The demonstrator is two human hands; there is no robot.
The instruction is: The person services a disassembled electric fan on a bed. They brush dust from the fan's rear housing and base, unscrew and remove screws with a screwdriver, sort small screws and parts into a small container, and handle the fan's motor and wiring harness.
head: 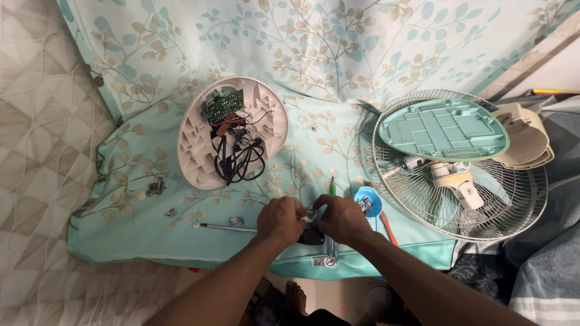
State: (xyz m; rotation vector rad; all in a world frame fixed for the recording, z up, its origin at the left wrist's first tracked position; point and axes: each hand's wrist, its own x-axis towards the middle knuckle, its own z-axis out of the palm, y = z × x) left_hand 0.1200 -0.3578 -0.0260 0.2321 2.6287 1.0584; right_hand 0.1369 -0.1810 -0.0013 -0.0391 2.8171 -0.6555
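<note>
A small black part sits low between my hands on the leaf-print cloth, white wires above it. My left hand and right hand pinch those wires together. A blue cap lies just right.

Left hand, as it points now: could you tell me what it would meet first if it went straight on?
The left hand points up and right, toward the right hand, which it would probably meet first; they already almost touch around a small dark part. Depth is unclear.
</note>
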